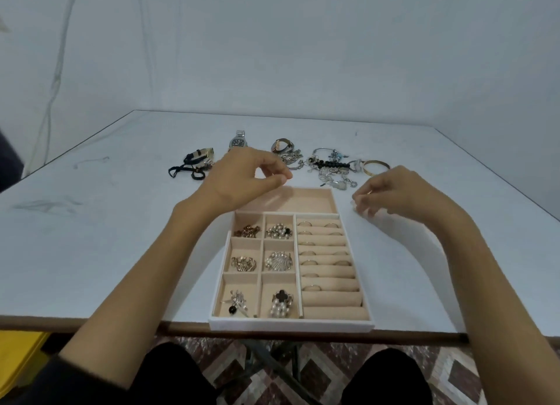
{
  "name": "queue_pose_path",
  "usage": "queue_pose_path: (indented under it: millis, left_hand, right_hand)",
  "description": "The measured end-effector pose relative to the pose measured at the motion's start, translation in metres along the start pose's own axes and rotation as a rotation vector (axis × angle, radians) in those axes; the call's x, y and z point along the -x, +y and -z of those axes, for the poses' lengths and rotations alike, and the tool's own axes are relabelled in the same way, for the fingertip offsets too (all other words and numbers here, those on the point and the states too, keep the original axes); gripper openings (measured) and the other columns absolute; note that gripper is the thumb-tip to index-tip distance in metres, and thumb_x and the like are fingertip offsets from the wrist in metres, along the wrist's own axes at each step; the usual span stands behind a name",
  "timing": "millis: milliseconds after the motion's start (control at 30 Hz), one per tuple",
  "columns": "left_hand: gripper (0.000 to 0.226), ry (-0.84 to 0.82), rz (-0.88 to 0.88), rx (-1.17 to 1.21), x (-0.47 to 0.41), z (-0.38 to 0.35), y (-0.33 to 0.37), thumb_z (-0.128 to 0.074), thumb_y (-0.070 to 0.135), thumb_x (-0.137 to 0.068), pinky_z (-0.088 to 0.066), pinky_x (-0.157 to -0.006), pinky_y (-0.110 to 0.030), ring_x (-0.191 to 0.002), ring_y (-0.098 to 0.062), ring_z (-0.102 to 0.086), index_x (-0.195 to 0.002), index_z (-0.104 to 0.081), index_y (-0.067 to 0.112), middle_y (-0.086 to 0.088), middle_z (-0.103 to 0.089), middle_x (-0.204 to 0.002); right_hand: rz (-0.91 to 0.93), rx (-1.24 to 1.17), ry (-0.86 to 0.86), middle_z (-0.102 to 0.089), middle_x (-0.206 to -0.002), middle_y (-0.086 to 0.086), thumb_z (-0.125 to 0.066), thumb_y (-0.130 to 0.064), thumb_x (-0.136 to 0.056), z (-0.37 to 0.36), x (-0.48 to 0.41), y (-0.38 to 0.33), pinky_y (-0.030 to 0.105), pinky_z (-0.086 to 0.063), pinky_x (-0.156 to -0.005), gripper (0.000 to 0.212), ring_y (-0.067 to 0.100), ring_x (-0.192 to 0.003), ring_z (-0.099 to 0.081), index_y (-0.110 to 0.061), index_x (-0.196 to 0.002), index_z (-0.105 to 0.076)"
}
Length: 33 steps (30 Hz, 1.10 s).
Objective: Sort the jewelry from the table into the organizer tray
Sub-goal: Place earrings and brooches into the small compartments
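- Table [121,222], pale top: carried everything listed below.
- Organizer tray [291,325], white rim, beige lining: stood at the table's near edge, in the middle, between the two forearms. Divided into a long far compartment [306,203], six square compartments on the left and a block of ring rolls [327,298] on the right.
- Left hand [242,180]: hovered above the tray's far left corner, fingers loosely curled, thumb stretched toward the forefinger; nothing seen between them.
- Right hand [403,192]: hung just right of the tray's far corner, low over the table, fingertips drawn close together; could not tell whether anything was pinched.
- Tangle of chains and bracelets [330,168]: lay on the table beyond the tray, black beads across it.
- Black cord bracelets [194,163]: lay beyond the left hand, at the row's left end.
- Steel watch [238,141] and strap watch [281,145]: stood farthest back, near each other.
- Gold bangle [375,166]: lay flat at the row's right end, just beyond the right hand.
- Brooches, among them a shell brooch [278,261]: lay one to each square compartment.
- Rings [312,288]: sat wedged between the rolls, in several rows.
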<state>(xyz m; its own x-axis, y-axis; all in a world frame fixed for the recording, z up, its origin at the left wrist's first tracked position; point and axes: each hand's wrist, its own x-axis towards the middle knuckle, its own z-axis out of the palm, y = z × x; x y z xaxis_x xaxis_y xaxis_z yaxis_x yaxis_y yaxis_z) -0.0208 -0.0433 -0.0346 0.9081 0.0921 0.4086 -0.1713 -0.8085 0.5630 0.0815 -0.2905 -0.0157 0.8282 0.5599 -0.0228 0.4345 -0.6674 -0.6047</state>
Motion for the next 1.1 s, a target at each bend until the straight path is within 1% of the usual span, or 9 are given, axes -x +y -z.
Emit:
queue_pose_path:
  millis: [200,333,467,533,633,767,867,967,1100]
  left_hand:
    - [0.013,-0.100,0.022,-0.234,-0.052,-0.030,0.009,-0.064,0.024,-0.086,-0.051,-0.081,-0.035,-0.090,-0.010,-0.062,-0.093,-0.072,0.030,0.015,-0.062,-0.082]
    - [0.020,-0.171,0.032,-0.308,-0.073,-0.044,0.008,-0.058,0.022,-0.090,-0.047,-0.080,-0.030,-0.099,-0.012,-0.059,-0.102,-0.070,0.031,0.016,-0.060,-0.089]
    - [0.032,-0.274,-0.017,-0.392,-0.088,-0.055,0.009,-0.047,0.016,-0.096,-0.041,-0.076,-0.028,-0.110,-0.013,-0.057,-0.118,-0.064,0.030,0.011,-0.064,-0.120]
    - [0.038,-0.320,-0.049,-0.431,-0.093,-0.059,0.007,-0.045,0.012,-0.095,-0.040,-0.074,-0.029,-0.114,-0.016,-0.055,-0.123,-0.061,0.032,0.008,-0.062,-0.124]
    - [0.035,-0.338,-0.097,-0.510,-0.094,-0.062,0.003,-0.046,0.018,-0.096,-0.041,-0.070,-0.031,-0.117,-0.020,-0.052,-0.120,-0.063,0.038,0.004,-0.062,-0.122]
    - [0.020,-0.247,-0.115,-0.542,-0.091,-0.060,-0.001,-0.057,0.027,-0.092,-0.036,-0.073,-0.029,-0.110,-0.014,-0.054,-0.105,-0.069,0.035,0.013,-0.065,-0.110]
    - [0.012,-0.204,-0.090,-0.521,-0.088,-0.057,-0.004,-0.061,0.029,-0.089,-0.039,-0.089,-0.040,-0.104,-0.013,-0.056,-0.099,-0.068,0.030,0.016,-0.060,-0.095]
    - [0.016,-0.236,-0.067,-0.494,-0.086,-0.057,-0.006,-0.062,0.033,-0.090,-0.036,-0.101,-0.049,-0.103,-0.012,-0.055,-0.105,-0.065,0.030,0.016,-0.062,-0.101]
    - [0.008,-0.252,-0.056,-0.482,-0.086,-0.057,-0.006,-0.062,0.031,-0.090,-0.039,-0.097,-0.045,-0.097,-0.011,-0.057,-0.096,-0.066,0.030,0.017,-0.063,-0.098]
  right_hand:
    - [-0.084,-0.003,0.095,-0.073,-0.073,0.001,-0.070,-0.012,-0.076,0.000,-0.066,0.003,0.023,-0.045,-0.054,0.007,0.015,-0.058,-0.064,-0.018,-0.075,-0.073]
    - [-0.105,0.060,0.134,-0.073,-0.069,-0.002,-0.079,-0.021,-0.068,-0.012,-0.084,0.005,0.037,-0.058,-0.073,0.005,0.018,-0.063,-0.068,-0.019,-0.066,-0.074]
    - [-0.120,0.139,0.162,-0.073,-0.074,-0.003,-0.080,-0.021,-0.069,-0.012,-0.084,0.004,0.034,-0.054,-0.075,0.006,0.017,-0.069,-0.066,-0.021,-0.068,-0.073]
    - [-0.124,0.162,0.156,-0.073,-0.076,-0.002,-0.079,-0.018,-0.068,-0.012,-0.084,0.005,0.034,-0.054,-0.075,0.006,0.020,-0.074,-0.066,-0.021,-0.069,-0.074]
    - [-0.128,0.194,0.150,-0.072,-0.081,-0.001,-0.078,-0.014,-0.068,-0.013,-0.085,0.003,0.034,-0.054,-0.076,0.008,0.023,-0.079,-0.067,-0.021,-0.070,-0.074]
    - [-0.130,0.208,0.152,-0.072,-0.086,-0.003,-0.077,-0.014,-0.069,-0.013,-0.086,0.003,0.031,-0.049,-0.073,0.008,0.023,-0.081,-0.066,-0.021,-0.072,-0.074]
    - [-0.127,0.197,0.154,-0.072,-0.086,-0.001,-0.076,-0.013,-0.070,-0.013,-0.083,0.003,0.031,-0.049,-0.072,0.009,0.024,-0.081,-0.066,-0.021,-0.070,-0.074]
    - [-0.118,0.184,0.139,-0.072,-0.084,-0.001,-0.076,-0.014,-0.070,-0.013,-0.082,0.001,0.031,-0.050,-0.073,0.008,0.024,-0.082,-0.066,-0.021,-0.071,-0.074]
    - [-0.100,0.171,0.132,-0.071,-0.080,-0.002,-0.076,-0.013,-0.070,-0.013,-0.080,-0.001,0.036,-0.055,-0.079,0.007,0.022,-0.083,-0.066,-0.020,-0.073,-0.075]
